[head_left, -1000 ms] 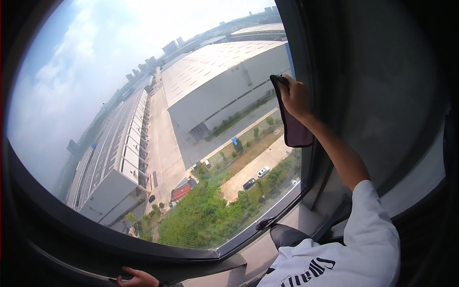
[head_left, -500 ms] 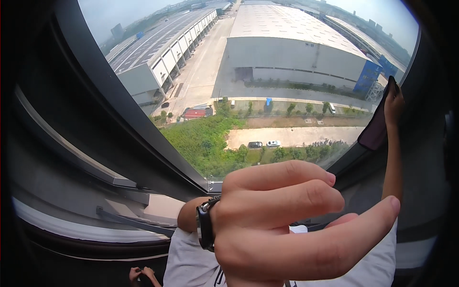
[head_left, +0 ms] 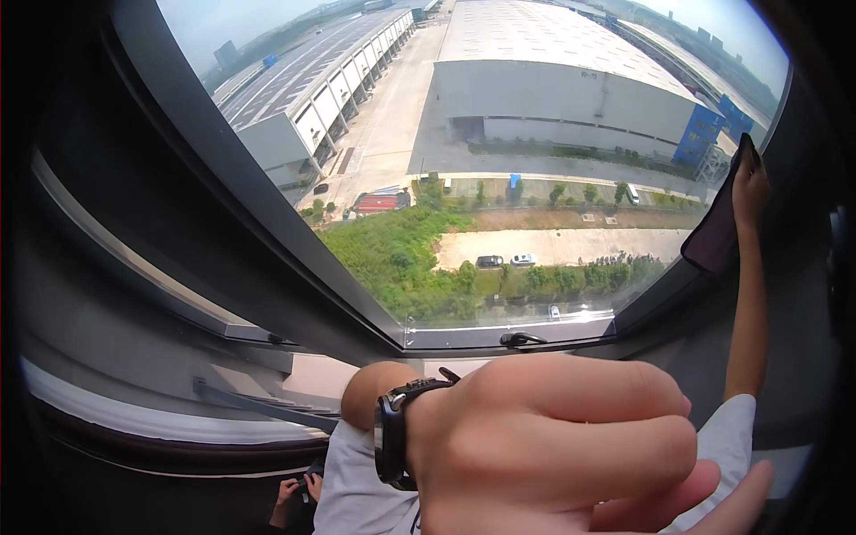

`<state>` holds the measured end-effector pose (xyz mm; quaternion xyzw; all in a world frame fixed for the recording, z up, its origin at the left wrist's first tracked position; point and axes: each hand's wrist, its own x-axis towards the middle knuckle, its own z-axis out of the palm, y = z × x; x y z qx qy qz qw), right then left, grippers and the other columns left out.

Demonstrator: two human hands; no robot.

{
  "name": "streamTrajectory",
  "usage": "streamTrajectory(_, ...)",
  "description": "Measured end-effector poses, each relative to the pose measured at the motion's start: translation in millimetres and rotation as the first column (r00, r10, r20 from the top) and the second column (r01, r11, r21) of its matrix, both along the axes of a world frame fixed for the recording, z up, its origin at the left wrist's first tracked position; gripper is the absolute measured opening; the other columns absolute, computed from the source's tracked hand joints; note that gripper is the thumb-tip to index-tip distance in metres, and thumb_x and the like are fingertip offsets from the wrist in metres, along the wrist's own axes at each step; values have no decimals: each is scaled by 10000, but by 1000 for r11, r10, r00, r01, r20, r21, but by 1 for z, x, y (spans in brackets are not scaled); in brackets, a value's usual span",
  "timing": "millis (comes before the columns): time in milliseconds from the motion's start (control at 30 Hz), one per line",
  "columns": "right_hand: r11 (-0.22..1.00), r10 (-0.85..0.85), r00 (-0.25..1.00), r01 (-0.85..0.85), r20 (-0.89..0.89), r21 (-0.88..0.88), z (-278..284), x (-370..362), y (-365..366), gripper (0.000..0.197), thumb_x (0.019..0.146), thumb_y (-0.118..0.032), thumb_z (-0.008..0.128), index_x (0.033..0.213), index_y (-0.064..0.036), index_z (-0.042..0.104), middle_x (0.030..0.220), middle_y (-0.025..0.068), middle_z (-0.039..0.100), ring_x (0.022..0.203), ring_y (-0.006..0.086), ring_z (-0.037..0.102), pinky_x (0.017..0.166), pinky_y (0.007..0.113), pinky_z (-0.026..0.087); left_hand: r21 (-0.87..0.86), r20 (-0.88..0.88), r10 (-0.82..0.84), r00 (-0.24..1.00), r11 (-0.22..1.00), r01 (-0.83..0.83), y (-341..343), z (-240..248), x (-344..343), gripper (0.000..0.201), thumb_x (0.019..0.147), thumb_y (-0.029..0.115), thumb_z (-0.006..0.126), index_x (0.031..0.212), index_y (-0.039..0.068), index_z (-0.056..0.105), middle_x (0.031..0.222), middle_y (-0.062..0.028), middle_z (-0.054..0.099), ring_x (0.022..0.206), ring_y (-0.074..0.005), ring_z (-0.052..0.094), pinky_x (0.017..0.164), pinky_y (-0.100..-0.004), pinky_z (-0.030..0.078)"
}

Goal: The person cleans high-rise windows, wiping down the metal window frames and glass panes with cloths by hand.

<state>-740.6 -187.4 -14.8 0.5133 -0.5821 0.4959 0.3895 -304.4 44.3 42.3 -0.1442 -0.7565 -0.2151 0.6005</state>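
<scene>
Close in front of me, my left hand (head_left: 553, 437) fills the lower middle, back of the hand toward me. Its fingers bend inward, while one digit stretches out apart toward the lower right; nothing shows in them, though the palm is hidden. A black watch (head_left: 392, 437) is strapped round that wrist. At the far right, my right hand (head_left: 752, 192) is raised with the arm stretched out, its fingers closed on a dark purplish cloth (head_left: 713, 236). The cloth hangs against the right side of the window frame, partly over the window glass (head_left: 508, 303).
A black window handle (head_left: 523, 339) sits on the bottom frame. Dark slanting frame bars (head_left: 259, 196) stand to the left. Another person's hands (head_left: 299, 488) hold a small dark object at the lower left. Outside, far below, lie warehouses (head_left: 562, 98), trees and parked cars.
My left hand has dropped lower and its fingers have curled in more. The view has shifted slightly, uncovering the window handle. My right hand still holds the cloth by the frame.
</scene>
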Motion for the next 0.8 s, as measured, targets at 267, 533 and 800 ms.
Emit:
streamTrajectory(267, 984, 175, 980, -174, 94, -27, -1, 48, 5, 310, 943, -313, 486, 883, -35, 610, 711, 203, 599, 720, 389, 600, 560, 422, 450, 89, 22, -96, 995, 992, 93, -11, -3, -8, 214, 752, -112, 616, 903, 5, 519, 638, -86, 507, 483, -192, 514, 456, -292, 422)
streamTrajectory(533, 966, 246, 953, -257, 179, 41, -18, 70, 26, 317, 925, -292, 515, 802, -14, 605, 676, 200, 597, 697, 382, 607, 535, 410, 439, 213, 17, -282, 959, 938, 272, -9, 21, -34, 85, 751, -112, 619, 778, -33, 631, 574, -73, 453, 456, -187, 474, 411, -277, 383)
streamTrajectory(800, 992, 55, 979, -31, 196, -124, 14, 52, 22, 312, 919, -299, 507, 811, -36, 635, 645, 190, 606, 625, 369, 610, 501, 416, 454, 129, -21, 54, 998, 990, -51, -33, 20, -22, 244, 895, 25, 564, 1110, 130, 515, 992, -10, 562, 744, -132, 586, 614, -201, 457)
